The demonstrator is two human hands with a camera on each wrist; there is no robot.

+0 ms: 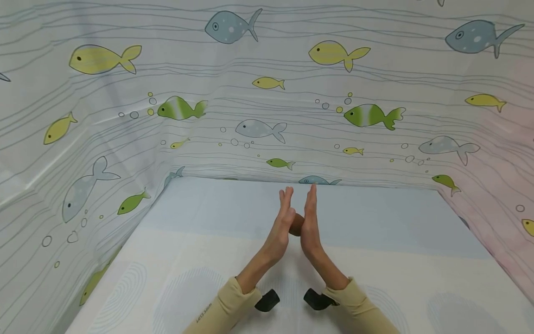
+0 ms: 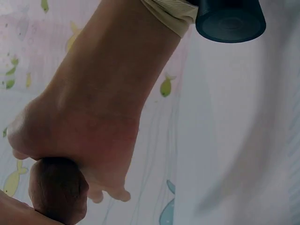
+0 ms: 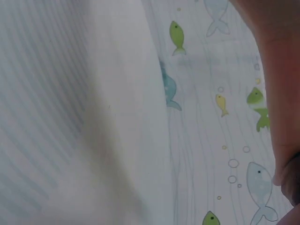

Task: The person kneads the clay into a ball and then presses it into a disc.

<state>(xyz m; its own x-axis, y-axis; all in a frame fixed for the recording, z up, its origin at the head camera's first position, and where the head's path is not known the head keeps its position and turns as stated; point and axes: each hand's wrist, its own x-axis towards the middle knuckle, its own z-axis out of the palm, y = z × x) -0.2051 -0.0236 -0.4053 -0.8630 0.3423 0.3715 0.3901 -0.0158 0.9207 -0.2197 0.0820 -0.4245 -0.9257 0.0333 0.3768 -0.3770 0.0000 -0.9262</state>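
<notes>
A brown, roundish lump [image 1: 296,225] is held between my two palms, above the table in the head view. My left hand [image 1: 280,235] presses it from the left, fingers pointing up and away. From the other side the right hand [image 1: 310,230] presses with straight fingers. Seen from the left wrist, the lump [image 2: 58,191] has an uneven surface with dark creases and sits against the right hand's palm [image 2: 89,136]; part of the left hand [image 2: 18,211] enters at the lower left corner. Only a dark sliver of the lump [image 3: 292,180] appears at the right wrist view's edge.
The table [image 1: 200,253] has a pale blue band and a white patterned part. Behind it and at both sides hangs a fish-print sheet [image 1: 242,65]. Black wrist cameras [image 1: 267,300] stick out under both sleeves [image 1: 238,299], close to each other.
</notes>
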